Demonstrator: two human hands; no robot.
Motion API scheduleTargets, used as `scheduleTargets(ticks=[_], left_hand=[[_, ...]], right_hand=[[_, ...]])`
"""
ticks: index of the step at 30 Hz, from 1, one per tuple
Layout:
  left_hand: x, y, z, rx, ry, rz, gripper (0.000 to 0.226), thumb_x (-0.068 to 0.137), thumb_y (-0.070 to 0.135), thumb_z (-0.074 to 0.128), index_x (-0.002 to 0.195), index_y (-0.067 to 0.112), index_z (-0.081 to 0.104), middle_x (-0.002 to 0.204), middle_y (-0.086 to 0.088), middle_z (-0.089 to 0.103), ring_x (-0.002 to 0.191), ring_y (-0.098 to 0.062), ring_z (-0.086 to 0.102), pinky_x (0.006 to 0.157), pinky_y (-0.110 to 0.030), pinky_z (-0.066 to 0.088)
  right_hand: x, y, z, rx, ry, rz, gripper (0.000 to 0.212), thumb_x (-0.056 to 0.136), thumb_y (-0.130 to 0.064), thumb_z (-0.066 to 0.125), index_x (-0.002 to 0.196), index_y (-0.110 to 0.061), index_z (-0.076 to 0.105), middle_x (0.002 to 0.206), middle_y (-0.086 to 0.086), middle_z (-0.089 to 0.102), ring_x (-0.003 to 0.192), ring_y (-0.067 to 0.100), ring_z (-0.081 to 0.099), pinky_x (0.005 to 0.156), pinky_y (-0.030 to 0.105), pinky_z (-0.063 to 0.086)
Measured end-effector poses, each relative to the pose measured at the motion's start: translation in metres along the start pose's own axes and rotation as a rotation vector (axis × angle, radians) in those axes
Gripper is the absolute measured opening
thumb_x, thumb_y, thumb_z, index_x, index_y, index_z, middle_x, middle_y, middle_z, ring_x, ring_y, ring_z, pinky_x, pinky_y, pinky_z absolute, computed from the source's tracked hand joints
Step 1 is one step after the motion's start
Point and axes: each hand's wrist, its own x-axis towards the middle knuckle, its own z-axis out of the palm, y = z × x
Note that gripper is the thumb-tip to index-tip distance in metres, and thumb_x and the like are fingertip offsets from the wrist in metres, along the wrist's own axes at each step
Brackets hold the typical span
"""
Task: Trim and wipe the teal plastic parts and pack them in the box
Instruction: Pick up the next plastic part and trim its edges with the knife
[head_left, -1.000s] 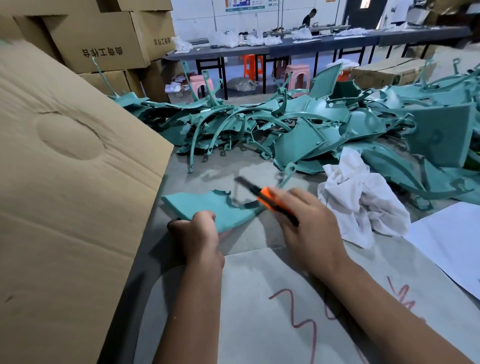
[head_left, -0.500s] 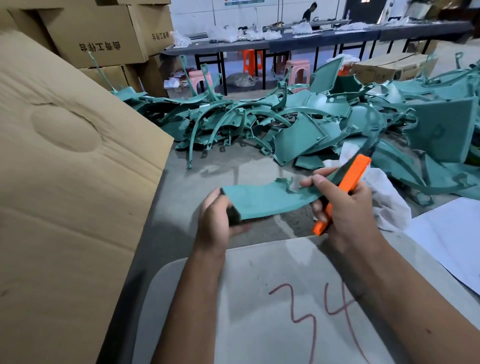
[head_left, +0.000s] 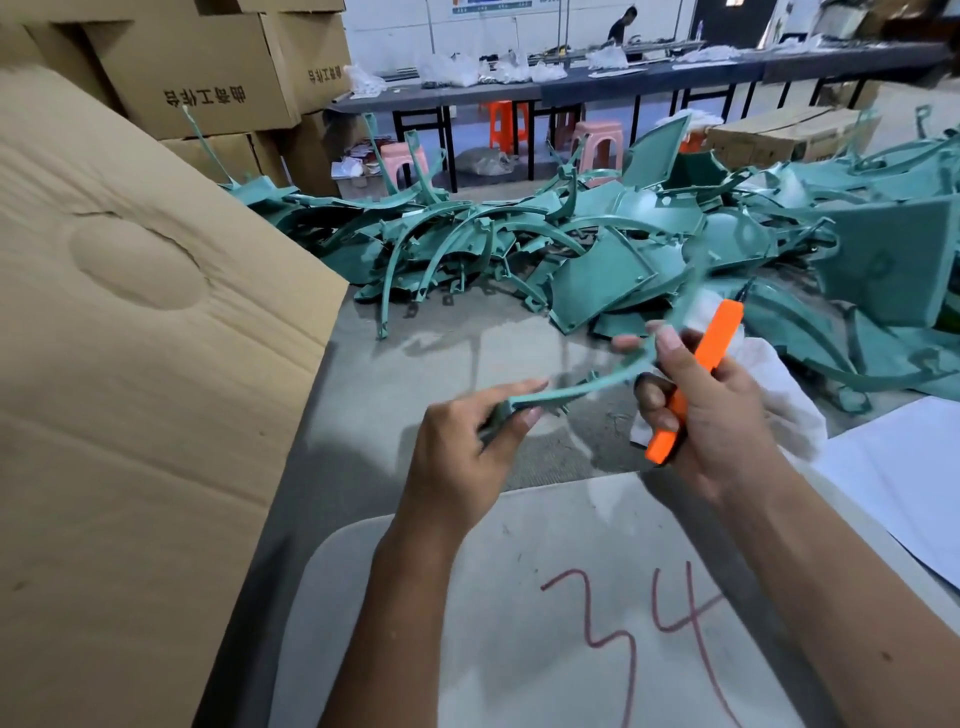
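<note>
Both hands hold one teal plastic part (head_left: 587, 387) in the air above the grey table (head_left: 447, 364). Left hand (head_left: 467, 447) pinches the near end of the part between thumb and straight fingers, the index finger lying along its upper face. Right hand (head_left: 711, 415) does two things at once — its thumb and forefinger pinch the far, upturned end of the part, and the other fingers are curled round an orange utility knife (head_left: 696, 374), which stands tilted with its tip pointing up and away from the person. The part is seen nearly edge-on, a thin curved strip with small tabs along it, and it is somewhat blurred.

Beyond the held part lies a big pile of teal parts (head_left: 597, 249) — curved strips and flat panels tangled together across the table. Just behind the right hand sits a crumpled white cloth (head_left: 779, 384), touching the pile's near edge. Left of the held part a large cardboard flap (head_left: 145, 338) slants up over the table edge. Nearer the person than the part lies a pale board (head_left: 519, 597) with "34" drawn on it in red. Right of that, white paper sheets (head_left: 893, 478) lie on the table. Far behind the pile stand stacked cardboard cartons (head_left: 208, 67) and a long dark bench (head_left: 571, 88).
</note>
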Motion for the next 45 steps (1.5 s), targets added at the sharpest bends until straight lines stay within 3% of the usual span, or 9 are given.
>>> scheduleTargets(ticks=[2,5,9,14,23,30,35,38,45], left_hand=[[0.001,0.003,0.006,0.029,0.134,-0.094,0.023,0.098,0.039,0.06,0.083,0.025,0.072,0.06,0.01,0.057,0.054,-0.008,0.051,0.051,-0.032,0.046],[0.004,0.003,0.008,0.129,0.3,-0.132,0.033,0.098,0.037,0.056,0.076,0.013,0.06,0.057,-0.001,0.054,0.054,-0.021,0.046,0.053,-0.042,0.045],[0.004,0.006,0.008,0.203,0.325,-0.126,0.031,0.098,0.032,0.057,0.071,0.016,0.052,0.053,0.009,0.039,0.05,-0.014,0.033,0.05,-0.039,0.035],[0.004,0.006,0.01,0.207,0.319,-0.137,0.032,0.098,0.032,0.056,0.07,0.017,0.051,0.053,0.006,0.043,0.05,-0.016,0.037,0.051,-0.037,0.032],[0.002,0.01,0.006,0.18,0.265,-0.077,0.03,0.097,0.033,0.058,0.07,0.025,0.047,0.053,0.003,0.043,0.053,-0.024,0.045,0.049,-0.041,0.038],[0.002,0.014,0.009,0.233,0.247,-0.072,0.035,0.096,0.03,0.058,0.066,0.027,0.042,0.049,0.011,0.036,0.052,-0.016,0.034,0.049,-0.03,0.024],[0.002,0.005,0.002,0.207,0.231,-0.01,0.042,0.097,0.032,0.059,0.062,0.032,0.035,0.048,0.009,0.03,0.048,-0.011,0.034,0.046,-0.02,0.024],[0.001,0.0,0.004,0.126,0.219,-0.044,0.034,0.097,0.041,0.056,0.073,0.018,0.06,0.053,0.001,0.049,0.052,-0.018,0.046,0.048,-0.035,0.042],[-0.001,0.005,-0.001,-0.304,0.056,-0.215,0.025,0.092,0.039,0.064,0.101,0.018,0.074,0.089,-0.009,0.077,0.086,-0.034,0.073,0.073,-0.058,0.059]], right_hand=[[-0.003,0.001,0.001,-0.253,0.078,-0.079,0.037,0.091,-0.048,0.069,0.106,-0.015,0.059,0.089,0.009,0.072,0.051,0.019,0.053,0.045,0.029,0.043],[-0.01,0.006,-0.001,-0.773,0.061,-0.315,0.037,0.104,-0.056,0.051,0.104,-0.019,0.059,0.08,0.005,0.068,0.061,0.028,0.058,0.054,0.048,0.05],[-0.024,0.012,0.019,-0.945,-0.115,-0.615,0.023,0.108,-0.034,0.048,0.093,-0.02,0.057,0.065,-0.006,0.059,0.053,0.014,0.054,0.048,0.024,0.038],[-0.029,0.022,0.026,-1.136,-0.323,-0.663,0.026,0.108,-0.037,0.049,0.09,-0.018,0.055,0.062,-0.011,0.046,0.054,0.011,0.046,0.052,0.03,0.032],[-0.004,0.016,0.001,-1.246,0.033,-0.517,0.023,0.107,-0.03,0.053,0.09,-0.014,0.056,0.059,-0.004,0.052,0.051,0.013,0.048,0.049,0.036,0.031],[-0.024,0.017,0.019,-1.122,-0.31,-0.657,0.027,0.108,-0.036,0.051,0.089,-0.019,0.056,0.06,-0.013,0.043,0.05,0.01,0.045,0.048,0.025,0.033],[-0.005,0.012,-0.001,-1.222,-0.024,-0.557,0.024,0.108,-0.03,0.052,0.091,-0.016,0.061,0.057,-0.007,0.051,0.048,0.012,0.046,0.047,0.031,0.034],[-0.006,0.009,-0.004,-1.221,0.081,-0.59,0.027,0.109,-0.031,0.05,0.085,-0.018,0.054,0.056,-0.01,0.048,0.047,0.012,0.045,0.046,0.027,0.029],[-0.019,0.014,0.015,-1.208,-0.202,-0.761,0.03,0.107,-0.035,0.05,0.09,-0.013,0.058,0.064,-0.008,0.046,0.054,0.014,0.044,0.053,0.03,0.035]])
